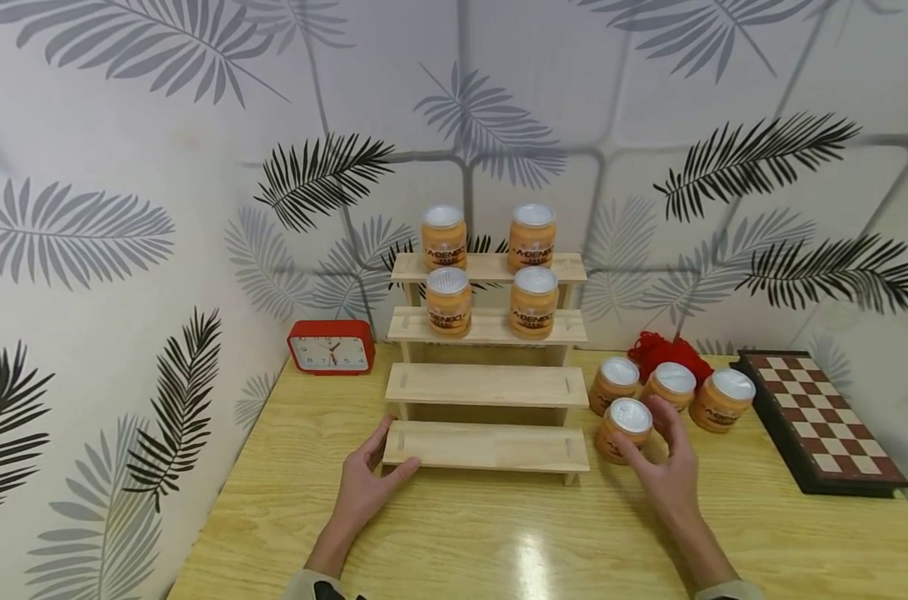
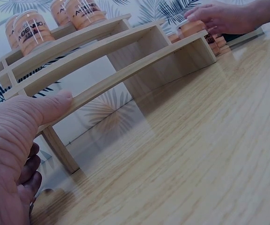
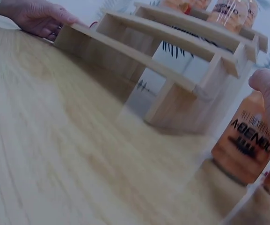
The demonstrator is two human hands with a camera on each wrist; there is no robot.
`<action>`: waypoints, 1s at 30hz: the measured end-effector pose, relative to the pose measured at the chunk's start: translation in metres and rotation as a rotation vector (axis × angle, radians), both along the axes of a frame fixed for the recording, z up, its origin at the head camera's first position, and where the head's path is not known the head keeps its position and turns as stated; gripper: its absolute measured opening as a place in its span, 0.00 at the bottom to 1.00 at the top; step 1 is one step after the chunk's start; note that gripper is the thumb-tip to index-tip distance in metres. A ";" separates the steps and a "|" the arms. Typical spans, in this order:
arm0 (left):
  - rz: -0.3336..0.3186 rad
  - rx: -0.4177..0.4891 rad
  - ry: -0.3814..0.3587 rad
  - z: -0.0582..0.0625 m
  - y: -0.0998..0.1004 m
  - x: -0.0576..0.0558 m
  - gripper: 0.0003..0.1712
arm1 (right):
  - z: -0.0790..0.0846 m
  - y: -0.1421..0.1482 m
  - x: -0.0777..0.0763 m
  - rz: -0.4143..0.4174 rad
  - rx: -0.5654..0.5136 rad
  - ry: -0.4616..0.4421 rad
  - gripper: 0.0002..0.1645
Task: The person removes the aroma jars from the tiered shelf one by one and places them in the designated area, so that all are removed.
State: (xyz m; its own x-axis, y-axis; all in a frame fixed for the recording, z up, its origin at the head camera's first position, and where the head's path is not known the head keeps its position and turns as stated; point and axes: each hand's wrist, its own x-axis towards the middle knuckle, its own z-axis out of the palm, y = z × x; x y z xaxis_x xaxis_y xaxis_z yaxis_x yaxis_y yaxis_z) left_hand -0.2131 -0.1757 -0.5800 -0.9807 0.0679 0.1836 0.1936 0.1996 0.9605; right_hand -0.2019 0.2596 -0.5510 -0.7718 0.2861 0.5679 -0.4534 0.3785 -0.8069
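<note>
A stepped wooden shelf [image 1: 487, 383] stands mid-table against the wall. My left hand [image 1: 369, 479] grips the left end of its lowest step, thumb [image 2: 55, 105] on top and fingers below the board. To the right of the shelf, my right hand [image 1: 667, 462] holds an orange can [image 1: 625, 429] with a silvery lid between thumb and fingers. The can is upright, and its dark lettering shows in the right wrist view. Three matching cans [image 1: 675, 383] stand behind it. Two cans [image 1: 532, 242] sit on the top step and two [image 1: 449, 304] on the second.
A red alarm clock [image 1: 331, 346] stands left of the shelf. Red yarn-like material [image 1: 667, 354] lies behind the table cans. At the right is a dark-edged checkered board [image 1: 821, 417]. A leaf-patterned wall covering [image 1: 199, 167] rises behind the wooden table [image 1: 454, 542].
</note>
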 end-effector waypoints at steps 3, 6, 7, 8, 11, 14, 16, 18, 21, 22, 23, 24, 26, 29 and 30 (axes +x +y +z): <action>0.001 0.000 -0.004 0.000 0.000 0.000 0.49 | 0.026 -0.007 0.008 -0.001 0.025 0.042 0.44; 0.002 0.004 -0.004 0.000 0.000 0.001 0.49 | 0.048 -0.012 0.009 0.003 0.032 0.095 0.43; 0.003 0.007 -0.006 0.000 0.000 0.001 0.49 | 0.056 -0.013 0.009 0.007 0.028 0.105 0.42; 0.004 0.009 -0.007 0.000 0.000 0.001 0.49 | 0.063 -0.015 0.007 0.009 0.027 0.121 0.42; 0.005 0.015 -0.008 0.000 0.000 0.001 0.49 | 0.079 -0.018 -0.001 0.043 0.014 0.126 0.42; 0.002 0.010 -0.007 0.000 0.000 0.002 0.49 | 0.085 -0.020 -0.014 0.082 0.011 0.077 0.46; -0.002 0.005 -0.009 0.001 0.000 0.002 0.49 | 0.087 -0.023 -0.023 0.108 0.023 0.034 0.49; -0.002 0.000 -0.011 0.000 0.000 0.002 0.49 | 0.090 -0.026 -0.033 0.132 0.047 -0.018 0.52; -0.001 -0.004 -0.007 -0.001 0.000 0.002 0.49 | 0.101 -0.035 -0.046 0.169 0.084 -0.045 0.55; -0.001 -0.005 -0.003 -0.001 -0.001 0.002 0.49 | 0.105 -0.039 -0.050 0.175 0.088 -0.051 0.56; -0.001 -0.007 0.001 -0.002 -0.001 0.002 0.49 | 0.110 -0.043 -0.053 0.179 0.094 -0.051 0.56; -0.001 -0.008 0.005 -0.002 -0.001 0.002 0.49 | 0.113 -0.047 -0.058 0.186 0.091 -0.047 0.56; -0.003 -0.011 0.016 -0.002 0.000 0.001 0.49 | 0.121 -0.055 -0.065 0.188 0.089 -0.044 0.56; -0.006 -0.014 0.025 -0.002 0.000 0.001 0.49 | 0.130 -0.065 -0.075 0.206 0.073 -0.033 0.55; -0.007 -0.015 0.027 -0.001 0.000 0.001 0.49 | 0.131 -0.068 -0.079 0.214 0.072 -0.035 0.55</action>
State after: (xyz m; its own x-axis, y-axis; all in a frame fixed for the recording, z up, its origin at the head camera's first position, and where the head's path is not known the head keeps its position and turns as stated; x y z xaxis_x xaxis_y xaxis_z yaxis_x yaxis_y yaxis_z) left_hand -0.2123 -0.1755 -0.5813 -0.9748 0.0778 0.2092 0.2212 0.2124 0.9518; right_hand -0.2804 0.1920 -0.4199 -0.8301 0.0740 0.5527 -0.5017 0.3338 -0.7981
